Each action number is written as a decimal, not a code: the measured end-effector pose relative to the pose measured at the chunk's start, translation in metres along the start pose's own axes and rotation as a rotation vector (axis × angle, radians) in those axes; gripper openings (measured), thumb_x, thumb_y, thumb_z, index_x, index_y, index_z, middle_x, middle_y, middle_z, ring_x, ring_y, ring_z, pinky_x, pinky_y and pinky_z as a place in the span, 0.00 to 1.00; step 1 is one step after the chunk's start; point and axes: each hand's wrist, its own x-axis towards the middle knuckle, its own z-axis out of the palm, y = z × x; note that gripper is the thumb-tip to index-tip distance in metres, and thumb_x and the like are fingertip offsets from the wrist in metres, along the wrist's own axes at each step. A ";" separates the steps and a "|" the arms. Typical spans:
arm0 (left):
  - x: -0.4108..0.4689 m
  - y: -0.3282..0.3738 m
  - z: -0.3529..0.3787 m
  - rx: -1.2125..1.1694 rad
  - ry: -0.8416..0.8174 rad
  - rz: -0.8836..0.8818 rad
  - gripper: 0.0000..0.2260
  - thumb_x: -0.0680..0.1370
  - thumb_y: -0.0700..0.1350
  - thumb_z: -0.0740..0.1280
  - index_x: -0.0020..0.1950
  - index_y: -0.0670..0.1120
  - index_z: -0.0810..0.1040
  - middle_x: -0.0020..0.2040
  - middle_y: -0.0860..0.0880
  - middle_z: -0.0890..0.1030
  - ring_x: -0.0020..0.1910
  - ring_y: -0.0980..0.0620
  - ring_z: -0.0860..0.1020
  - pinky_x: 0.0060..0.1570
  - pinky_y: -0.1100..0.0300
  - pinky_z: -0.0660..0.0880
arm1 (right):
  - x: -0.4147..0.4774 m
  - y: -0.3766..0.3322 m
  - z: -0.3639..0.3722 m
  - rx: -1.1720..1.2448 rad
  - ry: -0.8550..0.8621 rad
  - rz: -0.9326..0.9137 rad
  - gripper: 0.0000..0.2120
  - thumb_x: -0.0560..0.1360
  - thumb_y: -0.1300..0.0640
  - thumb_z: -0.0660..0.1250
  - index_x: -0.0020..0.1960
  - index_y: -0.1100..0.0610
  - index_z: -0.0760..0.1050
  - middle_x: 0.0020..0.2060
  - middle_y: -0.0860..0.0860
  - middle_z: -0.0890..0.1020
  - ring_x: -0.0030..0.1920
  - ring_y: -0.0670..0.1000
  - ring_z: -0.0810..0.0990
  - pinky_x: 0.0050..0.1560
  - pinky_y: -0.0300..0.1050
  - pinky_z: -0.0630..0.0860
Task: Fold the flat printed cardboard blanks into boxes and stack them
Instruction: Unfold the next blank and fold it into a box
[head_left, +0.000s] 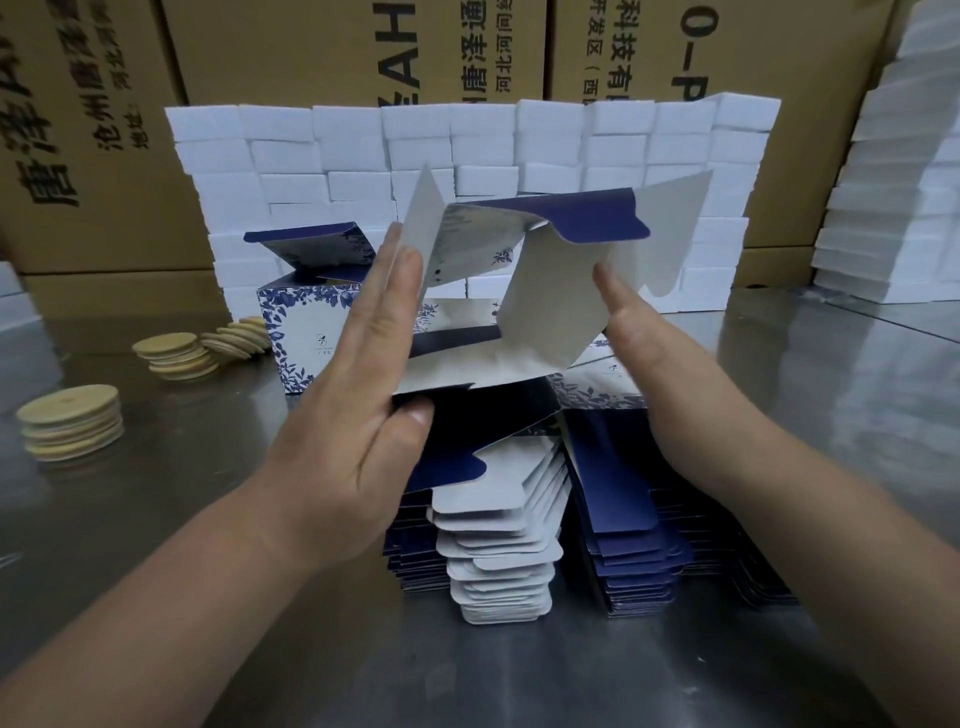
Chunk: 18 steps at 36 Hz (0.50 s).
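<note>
A blue-and-white printed cardboard blank (524, 291), partly opened into a box shape with its flaps sticking out, is held up above the table. My left hand (363, 395) holds its left side, straight fingers along the outside and the thumb under the bottom edge. My right hand (639, 353) lies against its right side with straight fingers. Under my hands lie two piles of flat blanks (498, 545), one showing white flaps, the other navy. A folded box (306, 332) with its lid flaps open stands behind on the left.
The work surface is a shiny metal table (156, 519). Stacks of round wooden discs (72, 421) sit at the left. A wall of white blocks (467, 145) stands behind, with brown printed cartons (93, 130) beyond and another white stack (893, 182) at the right.
</note>
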 end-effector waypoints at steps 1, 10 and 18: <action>-0.001 -0.002 0.000 -0.022 0.015 -0.010 0.29 0.75 0.42 0.51 0.74 0.51 0.42 0.74 0.56 0.45 0.75 0.62 0.44 0.71 0.69 0.46 | -0.002 0.003 0.001 -0.071 -0.023 -0.033 0.37 0.71 0.29 0.53 0.74 0.43 0.49 0.67 0.30 0.53 0.69 0.33 0.56 0.63 0.22 0.52; -0.001 -0.017 0.002 -0.209 0.127 -0.186 0.27 0.76 0.54 0.50 0.73 0.63 0.43 0.74 0.67 0.51 0.73 0.65 0.52 0.71 0.66 0.52 | -0.010 0.007 0.001 -0.259 0.042 -0.186 0.42 0.59 0.29 0.60 0.67 0.32 0.43 0.57 0.19 0.50 0.58 0.15 0.44 0.57 0.15 0.46; -0.003 -0.015 0.001 -0.103 0.194 -0.103 0.31 0.74 0.48 0.51 0.73 0.64 0.43 0.64 0.67 0.69 0.47 0.49 0.72 0.51 0.58 0.66 | -0.010 0.004 0.004 -0.246 0.198 -0.262 0.36 0.72 0.48 0.66 0.72 0.41 0.49 0.70 0.43 0.68 0.73 0.50 0.63 0.71 0.51 0.63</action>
